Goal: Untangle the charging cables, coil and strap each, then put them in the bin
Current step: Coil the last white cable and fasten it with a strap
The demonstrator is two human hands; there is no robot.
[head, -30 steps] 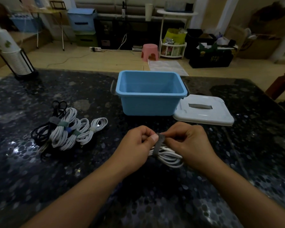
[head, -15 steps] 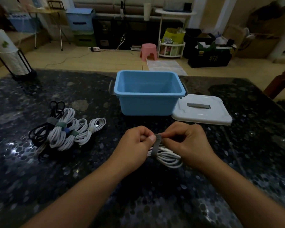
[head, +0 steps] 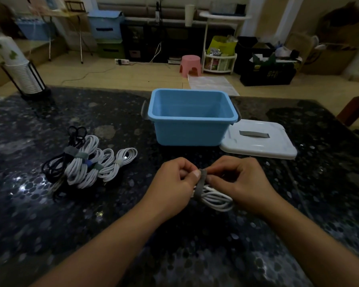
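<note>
A coiled white cable (head: 217, 198) lies between my hands just above the dark table. A grey strap (head: 201, 185) wraps around its middle. My left hand (head: 174, 183) grips the coil and presses its thumb on the strap. My right hand (head: 243, 183) pinches the strap's upper end. The blue bin (head: 192, 129) stands open behind my hands, with nothing visible inside. To the left lies a pile of strapped coils (head: 91, 164), several white and one black.
The bin's white lid (head: 259, 145) lies flat to the right of the bin. A stack of paper cups in a black holder (head: 23, 75) stands at the table's far left corner. The dark speckled table (head: 174, 245) stretches toward me.
Both hands stay on the coil and strap with only slight finger shifts. The view has drifted a little.
</note>
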